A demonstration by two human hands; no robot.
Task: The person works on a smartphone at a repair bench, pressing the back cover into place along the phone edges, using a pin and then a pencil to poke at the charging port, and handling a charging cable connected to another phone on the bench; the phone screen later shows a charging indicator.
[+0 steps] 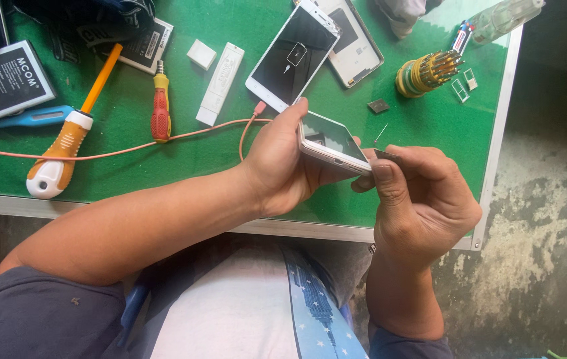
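My left hand [283, 166] grips a white smartphone [331, 141] by its edges, screen up and tilted, just above the front of the green work mat [183, 159]. My right hand [420, 199] pinches a small dark flat piece [386, 157], perhaps a card tray, against the phone's right edge. A second white smartphone [291, 54] lies screen up farther back on the mat, with a pink cable [163, 139] running up to it.
On the mat lie an orange-and-white screwdriver [70, 133], a small red-and-yellow screwdriver [159, 103], a white stick-shaped device [220, 83], a phone back cover [356, 40], black batteries [7, 80], a yellow bit holder [426, 72] and a small dark chip [378, 106]. Rough concrete floor lies to the right.
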